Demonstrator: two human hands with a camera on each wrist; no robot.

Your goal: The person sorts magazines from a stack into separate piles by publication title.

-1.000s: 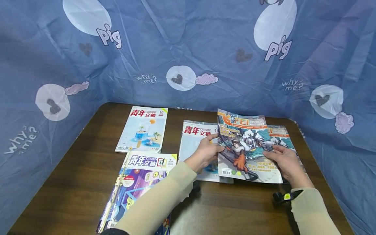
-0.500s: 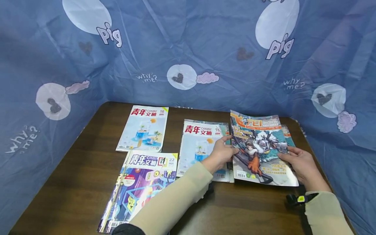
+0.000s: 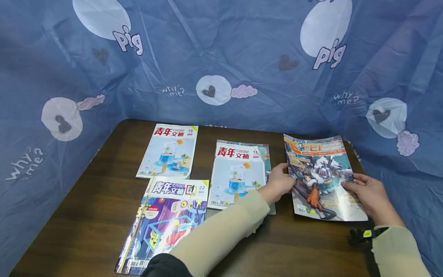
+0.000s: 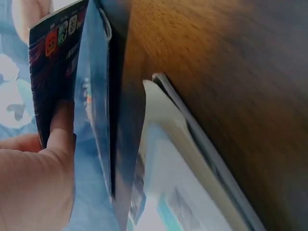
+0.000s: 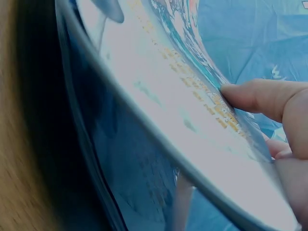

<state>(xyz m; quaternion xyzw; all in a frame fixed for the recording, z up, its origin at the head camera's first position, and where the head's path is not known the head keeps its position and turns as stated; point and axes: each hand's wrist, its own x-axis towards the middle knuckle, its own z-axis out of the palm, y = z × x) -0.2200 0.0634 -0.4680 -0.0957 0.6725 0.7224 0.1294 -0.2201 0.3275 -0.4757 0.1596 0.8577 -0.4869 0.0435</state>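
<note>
Both hands hold a comic-style magazine (image 3: pixel 322 177) with an orange title, above the right part of the table. My left hand (image 3: pixel 281 184) pinches its left edge, and my right hand (image 3: pixel 372 198) grips the right edge, thumb on the cover. In the left wrist view the left hand (image 4: pixel 36 185) has its thumb against the dark underside of the magazine (image 4: pixel 55 67). The right wrist view shows the magazine (image 5: pixel 163 110) bowed, with the right hand (image 5: pixel 284 110) at its edge. Beneath it lies another glossy magazine (image 4: pixel 102 106), mostly hidden from the head view.
Beside the left hand lies a stack of magazines (image 3: pixel 237 169), a beach-picture cover on top. Another beach-cover magazine (image 3: pixel 169 150) is at the back left, with a pile of purple-covered magazines (image 3: pixel 166 215) in front. Patterned blue cloth (image 3: pixel 221 50) surrounds the wooden table (image 3: pixel 76 215).
Both hands have carried the comic-style magazine to the right, off the beach-cover stack and over the magazine at the far right. The other magazines stay put.
</note>
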